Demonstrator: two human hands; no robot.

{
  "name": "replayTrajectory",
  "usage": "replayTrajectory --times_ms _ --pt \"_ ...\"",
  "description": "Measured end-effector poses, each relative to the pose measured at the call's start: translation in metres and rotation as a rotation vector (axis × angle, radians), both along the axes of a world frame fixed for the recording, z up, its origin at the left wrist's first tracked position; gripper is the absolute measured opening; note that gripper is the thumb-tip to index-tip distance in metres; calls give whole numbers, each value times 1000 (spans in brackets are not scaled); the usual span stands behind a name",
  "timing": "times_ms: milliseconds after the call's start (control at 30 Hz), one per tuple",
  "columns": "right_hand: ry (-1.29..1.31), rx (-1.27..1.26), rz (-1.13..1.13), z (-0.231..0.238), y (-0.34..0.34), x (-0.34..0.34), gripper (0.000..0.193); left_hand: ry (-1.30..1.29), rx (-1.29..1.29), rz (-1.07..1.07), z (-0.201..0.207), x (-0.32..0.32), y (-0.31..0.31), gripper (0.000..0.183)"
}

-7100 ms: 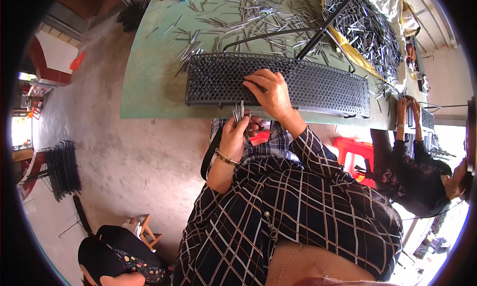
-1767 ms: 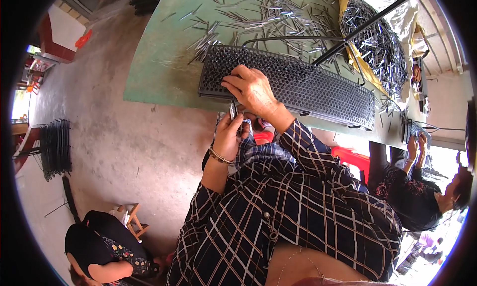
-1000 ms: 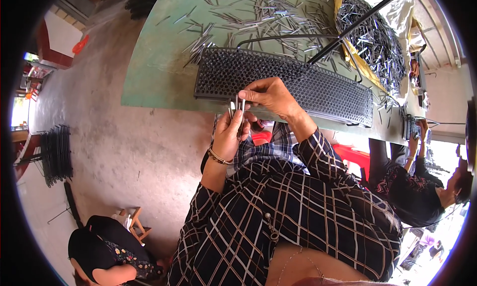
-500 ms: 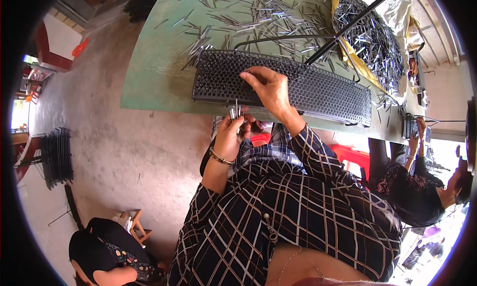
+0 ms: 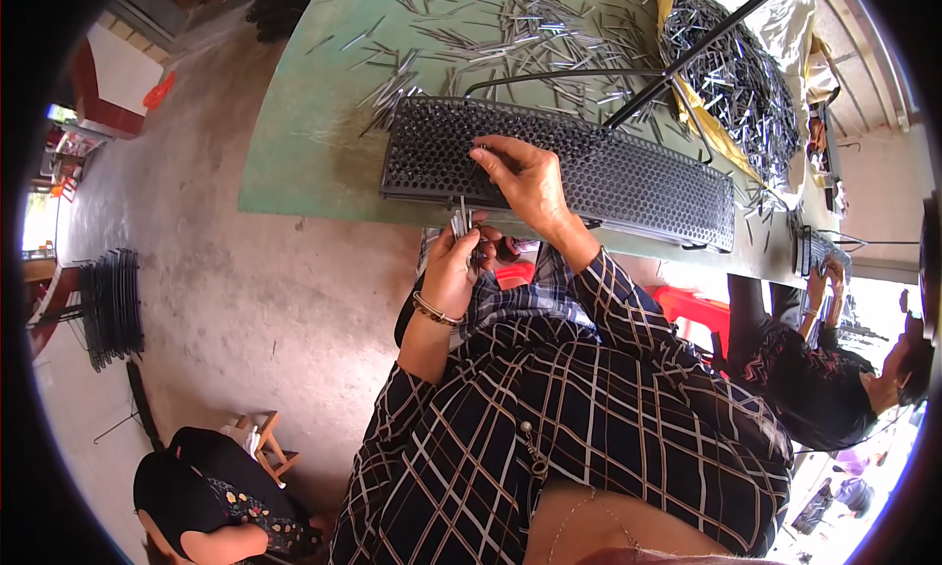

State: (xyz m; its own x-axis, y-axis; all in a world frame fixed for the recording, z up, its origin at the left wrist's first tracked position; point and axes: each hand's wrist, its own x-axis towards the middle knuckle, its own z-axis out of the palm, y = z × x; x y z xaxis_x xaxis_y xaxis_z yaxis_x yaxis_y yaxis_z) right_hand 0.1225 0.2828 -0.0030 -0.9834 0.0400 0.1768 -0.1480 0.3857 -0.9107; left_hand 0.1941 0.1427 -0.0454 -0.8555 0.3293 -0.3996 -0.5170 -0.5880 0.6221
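Left hand (image 5: 453, 270), fingers closed around a small bundle of metal pins (image 5: 461, 221), waits at the edge of the green table (image 5: 294, 162), while the right hand (image 5: 525, 177) pinches one pin against the perforated black rack (image 5: 608, 172). How many holes are filled cannot be told (loose pins (image 5: 510, 25) beyond suggest much remains).

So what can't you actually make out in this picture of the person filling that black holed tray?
Head view only:
- The right hand covers the spot on the perforated tray its fingertips touch, so whether a pin is going in is unclear.
- The left hand hides most of its metal pins; their count is too small to tell.
- The pile of pins runs together near the rim.
- The green table is cut off at the top.
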Motion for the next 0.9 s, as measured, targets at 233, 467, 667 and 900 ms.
replayTrajectory --times_ms 233,467,667,900 --pt "-56 -148 36 6 -4 0 24 -27 -3 35 5 3 -3 23" --pt "-245 -418 218 10 -2 6 23 -18 -60 220 14 -4 1 22" --pt "-315 -313 197 13 -1 14 21 10 -116 260 13 -3 3 13" --pt "-262 -150 260 14 6 17 21 -1 -205 334 12 -3 5 13"
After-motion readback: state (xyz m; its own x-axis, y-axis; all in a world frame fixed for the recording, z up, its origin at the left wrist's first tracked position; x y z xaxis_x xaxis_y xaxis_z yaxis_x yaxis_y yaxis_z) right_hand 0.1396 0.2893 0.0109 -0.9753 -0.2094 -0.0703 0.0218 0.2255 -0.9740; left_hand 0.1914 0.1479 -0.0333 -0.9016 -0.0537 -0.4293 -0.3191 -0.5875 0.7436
